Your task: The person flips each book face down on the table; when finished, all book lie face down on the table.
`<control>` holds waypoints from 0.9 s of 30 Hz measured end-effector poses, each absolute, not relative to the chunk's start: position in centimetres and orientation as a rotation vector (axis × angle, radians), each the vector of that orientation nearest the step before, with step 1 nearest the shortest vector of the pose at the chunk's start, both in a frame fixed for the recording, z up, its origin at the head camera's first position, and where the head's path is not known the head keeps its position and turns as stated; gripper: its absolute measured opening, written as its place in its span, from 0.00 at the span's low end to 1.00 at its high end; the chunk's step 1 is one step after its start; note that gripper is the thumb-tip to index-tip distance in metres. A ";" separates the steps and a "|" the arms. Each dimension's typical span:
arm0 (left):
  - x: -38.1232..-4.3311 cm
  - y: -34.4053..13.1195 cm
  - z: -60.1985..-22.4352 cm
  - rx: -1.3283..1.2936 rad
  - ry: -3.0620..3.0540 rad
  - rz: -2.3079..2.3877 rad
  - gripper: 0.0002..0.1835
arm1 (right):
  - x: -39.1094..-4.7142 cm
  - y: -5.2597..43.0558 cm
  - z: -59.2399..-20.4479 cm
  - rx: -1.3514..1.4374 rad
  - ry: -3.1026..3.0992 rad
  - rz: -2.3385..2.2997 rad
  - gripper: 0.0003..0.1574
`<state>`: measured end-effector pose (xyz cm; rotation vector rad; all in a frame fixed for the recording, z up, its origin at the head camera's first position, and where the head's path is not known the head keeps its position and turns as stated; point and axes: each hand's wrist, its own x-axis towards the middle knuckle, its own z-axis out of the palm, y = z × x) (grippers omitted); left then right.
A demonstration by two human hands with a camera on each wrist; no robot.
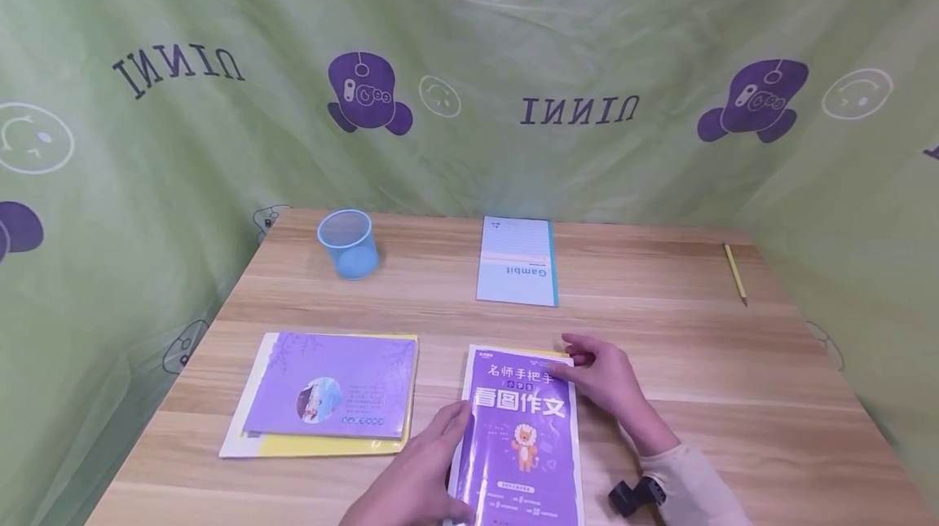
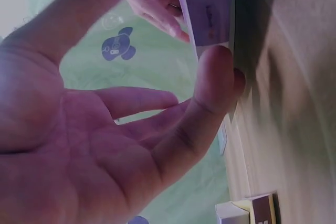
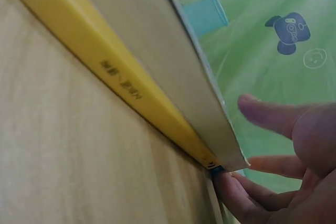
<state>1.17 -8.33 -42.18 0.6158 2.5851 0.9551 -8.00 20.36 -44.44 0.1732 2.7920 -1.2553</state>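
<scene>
Lying lower centre in the head view, above a yellow book (image 3: 111, 62), the purple book (image 1: 522, 428) should feel slick, best squeezed by its sides; left hand (image 1: 421, 473) and right hand (image 1: 607, 375) touch edges, fingers uncurled.

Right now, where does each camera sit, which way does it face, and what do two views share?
Head: on the person's head, facing forward and down at the table and purple book; left hand, right hand and a sleeve show.
Left wrist: on that wrist, looking across the left hand's palm at the purple book's edge; part of the other hand shows.
Right wrist: on that wrist, looking along the yellow book toward the curtain; the right hand shows.
Shared: head and right wrist both show the blue cup.
</scene>
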 end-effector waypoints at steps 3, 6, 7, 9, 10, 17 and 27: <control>1.2 -8.1 -42.2 0.575 2.588 0.967 0.61 | -8.0 20.4 -44.7 0.152 2.824 -1.200 0.38; 1.1 -7.9 -42.3 0.546 2.611 0.974 0.60 | -8.0 20.4 -44.7 0.133 2.849 -1.170 0.34; 1.1 -7.8 -42.4 0.524 2.610 0.982 0.61 | -8.0 20.3 -44.8 0.131 2.856 -1.162 0.32; 1.1 -7.7 -42.4 0.476 2.603 0.995 0.61 | -8.0 20.3 -44.8 0.123 2.866 -1.146 0.29; 1.1 -7.7 -42.4 0.451 2.595 0.996 0.60 | -8.1 20.3 -44.8 0.117 2.871 -1.138 0.27; 0.7 -7.5 -42.7 0.396 2.538 0.991 0.58 | -8.3 20.3 -44.7 0.072 2.885 -1.094 0.21; 1.0 -7.9 -42.8 0.441 2.411 1.067 0.72 | -8.0 20.6 -44.4 0.119 2.847 -1.122 0.26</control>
